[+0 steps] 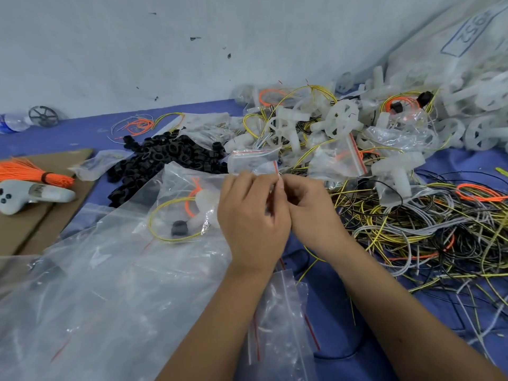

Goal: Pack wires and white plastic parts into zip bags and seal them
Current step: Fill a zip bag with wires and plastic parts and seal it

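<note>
Nearest, a few empty clear zip bags with red seal strips (pixel 280 323) lie on the blue worktop (pixel 327 306) between the two bare forearms. Just beyond them the left hand (pixel 251 218) and the right hand (pixel 310 213) meet fingertip to fingertip, both pinched shut on the red-striped edge of a small clear zip bag (pixel 254 160) that rises just above the fingers; what is inside it cannot be made out. To the left, a large sheet of crumpled clear plastic (pixel 104 284) covers the worktop, and on it rests a filled bag holding a yellow wire loop, orange wire, a white plastic part and a black ring (pixel 178 215). To the right spreads a tangled heap of yellow, black, grey and orange wires (pixel 428 232). Further left, a bundle of orange wires tied with a black band (pixel 30 171) and a grey handheld controller (pixel 30 196) sit on brown cardboard (pixel 24 229). Behind the hands lies a pile of black plastic rings (pixel 159 158), and beside it a heap of white plastic wheel-shaped parts (pixel 343 119) mixed with filled bags. Farthest back, a clear plastic bottle (pixel 13 122) lies against the pale wall (pixel 165 50).
</note>
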### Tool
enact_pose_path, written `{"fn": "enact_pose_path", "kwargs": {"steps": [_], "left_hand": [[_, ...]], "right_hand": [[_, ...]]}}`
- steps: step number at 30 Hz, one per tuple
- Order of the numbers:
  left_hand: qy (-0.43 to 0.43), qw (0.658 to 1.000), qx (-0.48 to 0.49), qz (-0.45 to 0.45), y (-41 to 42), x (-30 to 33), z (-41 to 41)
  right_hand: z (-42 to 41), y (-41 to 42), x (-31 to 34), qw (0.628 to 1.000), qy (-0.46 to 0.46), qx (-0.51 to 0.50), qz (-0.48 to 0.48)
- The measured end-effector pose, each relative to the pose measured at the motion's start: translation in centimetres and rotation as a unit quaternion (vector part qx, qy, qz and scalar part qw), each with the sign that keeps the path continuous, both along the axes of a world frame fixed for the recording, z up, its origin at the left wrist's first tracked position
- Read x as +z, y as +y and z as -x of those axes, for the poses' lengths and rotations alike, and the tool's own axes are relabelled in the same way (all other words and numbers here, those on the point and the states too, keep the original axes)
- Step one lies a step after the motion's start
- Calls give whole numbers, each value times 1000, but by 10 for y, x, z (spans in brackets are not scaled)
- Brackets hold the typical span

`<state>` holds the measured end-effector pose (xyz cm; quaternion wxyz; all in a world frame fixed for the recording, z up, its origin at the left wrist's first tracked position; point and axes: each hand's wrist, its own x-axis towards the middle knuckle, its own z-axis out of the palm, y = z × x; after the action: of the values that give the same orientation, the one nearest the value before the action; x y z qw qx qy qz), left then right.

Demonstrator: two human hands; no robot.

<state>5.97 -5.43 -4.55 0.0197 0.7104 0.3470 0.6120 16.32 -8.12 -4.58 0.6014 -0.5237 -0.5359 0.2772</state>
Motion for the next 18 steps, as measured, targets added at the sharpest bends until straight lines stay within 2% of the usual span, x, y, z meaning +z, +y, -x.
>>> {"fn": "enact_pose_path", "kwargs": {"steps": [2,4,7,11,14,16,18], "left_hand": [[-3,1000,-5,-19,1,0,0],[-7,999,-19,-27,0,0,-1],[-14,998,-68,-12,-5,-2,-4],[-16,995,-103,9,-10,-1,-7],[-19,994,-107,15,-10,-1,-7],[-21,994,-110,15,-10,-1,-6],[-22,994,-110,14,-10,-1,-6]], "right_hand": [[2,-1,3,997,47,53,-8],[3,-2,5,995,57,76,4],[6,-2,2,997,38,68,26],[11,1,5,995,73,65,26],[11,0,5,998,-21,-30,48],[12,1,2,994,-47,-72,63],[13,2,3,997,-49,-46,41]]}}
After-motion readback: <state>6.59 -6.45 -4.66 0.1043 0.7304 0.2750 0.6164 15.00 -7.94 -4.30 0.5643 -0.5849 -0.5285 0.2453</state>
